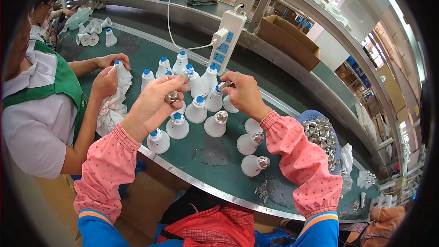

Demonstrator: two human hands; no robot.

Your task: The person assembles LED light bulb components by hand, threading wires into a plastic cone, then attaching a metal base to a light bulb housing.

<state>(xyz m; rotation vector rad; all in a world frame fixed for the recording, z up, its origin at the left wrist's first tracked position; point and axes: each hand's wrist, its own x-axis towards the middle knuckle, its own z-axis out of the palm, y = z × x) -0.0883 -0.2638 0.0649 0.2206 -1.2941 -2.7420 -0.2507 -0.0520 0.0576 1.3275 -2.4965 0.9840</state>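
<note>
My right hand (246, 95) pinches a silver metal screw cap (224, 85). The cap is tilted at the blue-ringed neck of a white cone-shaped bulb housing (214, 100); whether it touches the neck I cannot tell. My left hand (155, 100) is partly closed around loose metal screw caps (171, 96), its fingertips close to another white housing (198, 85). Several white housings with blue-topped necks, such as one nearby (196, 110), stand around both hands. Nearer to me, a housing (215, 126) carries a metal cap, as do others by my right forearm (250, 143).
A blue basket (337, 148) of metal caps sits right. A white power strip (227, 41) with a plugged-in cable rises behind the housings. At left, a co-worker in a green apron (55, 84) holds a white cloth (114, 100) around a housing. A cardboard box (287, 41) stands beyond.
</note>
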